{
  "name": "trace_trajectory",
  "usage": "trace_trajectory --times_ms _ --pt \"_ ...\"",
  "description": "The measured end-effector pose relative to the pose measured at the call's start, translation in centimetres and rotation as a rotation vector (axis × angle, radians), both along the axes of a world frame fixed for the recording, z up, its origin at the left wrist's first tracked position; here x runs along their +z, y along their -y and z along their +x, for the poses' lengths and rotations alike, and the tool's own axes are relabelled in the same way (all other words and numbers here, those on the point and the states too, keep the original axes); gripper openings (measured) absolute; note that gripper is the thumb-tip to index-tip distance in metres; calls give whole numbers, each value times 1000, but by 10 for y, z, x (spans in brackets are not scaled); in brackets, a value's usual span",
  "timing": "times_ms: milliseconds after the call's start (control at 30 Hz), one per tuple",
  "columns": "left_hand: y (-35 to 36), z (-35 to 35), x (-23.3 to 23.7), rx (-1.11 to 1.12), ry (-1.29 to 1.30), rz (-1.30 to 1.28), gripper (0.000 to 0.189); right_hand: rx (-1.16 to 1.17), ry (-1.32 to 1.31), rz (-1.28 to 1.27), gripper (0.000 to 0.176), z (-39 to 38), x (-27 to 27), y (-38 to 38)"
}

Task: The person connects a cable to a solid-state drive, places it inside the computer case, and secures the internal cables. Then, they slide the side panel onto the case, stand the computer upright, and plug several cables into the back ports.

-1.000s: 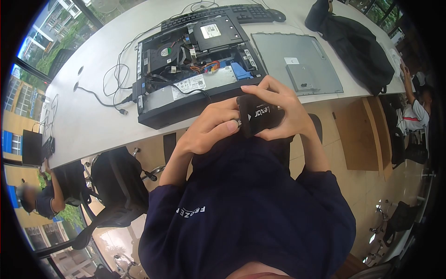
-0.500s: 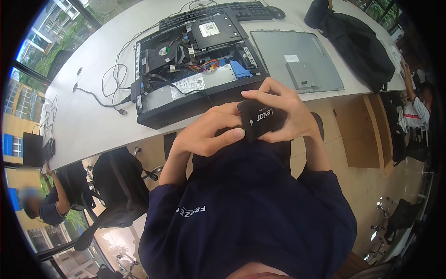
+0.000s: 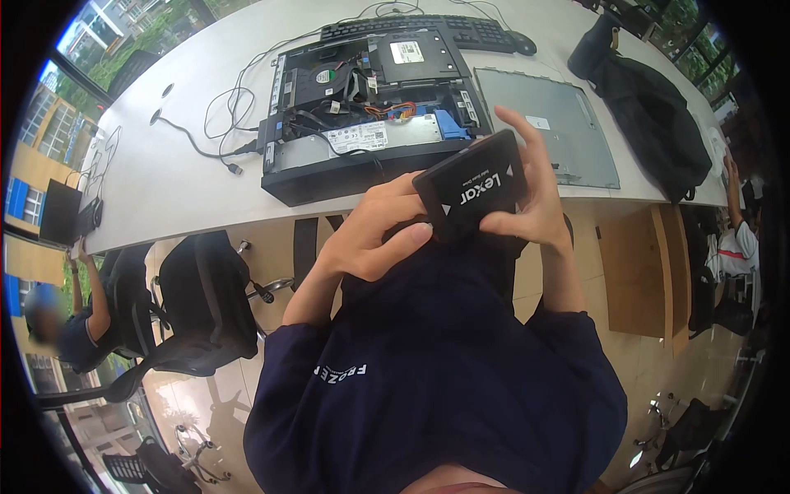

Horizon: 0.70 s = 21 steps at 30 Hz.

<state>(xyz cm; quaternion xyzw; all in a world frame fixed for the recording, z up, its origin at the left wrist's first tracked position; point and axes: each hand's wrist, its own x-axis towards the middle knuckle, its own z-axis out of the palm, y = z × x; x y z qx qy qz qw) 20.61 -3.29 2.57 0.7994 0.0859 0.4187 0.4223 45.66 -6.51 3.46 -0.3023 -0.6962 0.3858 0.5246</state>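
Note:
A black Lexar solid-state drive [image 3: 471, 188] is held flat, label up, in front of my chest. My right hand [image 3: 535, 193] grips its right edge, with the index finger stretched up along the side. My left hand [image 3: 374, 230] touches the drive's left lower corner, thumb extended beneath it. Just beyond the drive, an opened black desktop computer case [image 3: 370, 107] lies on the white table [image 3: 156, 189], showing a fan, coloured wires and a drive cage.
The case's grey side panel [image 3: 547, 123] lies to its right, a black keyboard [image 3: 420, 26] and mouse behind. Cables [image 3: 222, 132] trail left. A black bag [image 3: 650, 107] sits far right. Office chairs [image 3: 197, 305] and seated people are at both sides.
The drive has tilted from edge-on to face-up, showing its full label. My right index finger has straightened upward. My head view shifted, moving the computer case rightward in frame.

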Motion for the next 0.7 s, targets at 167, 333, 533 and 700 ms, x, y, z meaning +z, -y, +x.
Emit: trace_trajectory --times_ms 167,333,533,700 --pt "0 -1 4 193 -94 166 23 35 -68 -95 76 11 -7 -2" --pt "-23 5 13 759 -180 335 20 -20 -184 -102 68 20 -4 -8" --pt "-59 17 -7 930 -619 493 27 -110 -250 -51 60 20 -1 -5" --pt "-64 14 17 863 -615 407 22 -162 -340 -105 54 14 5 -7"
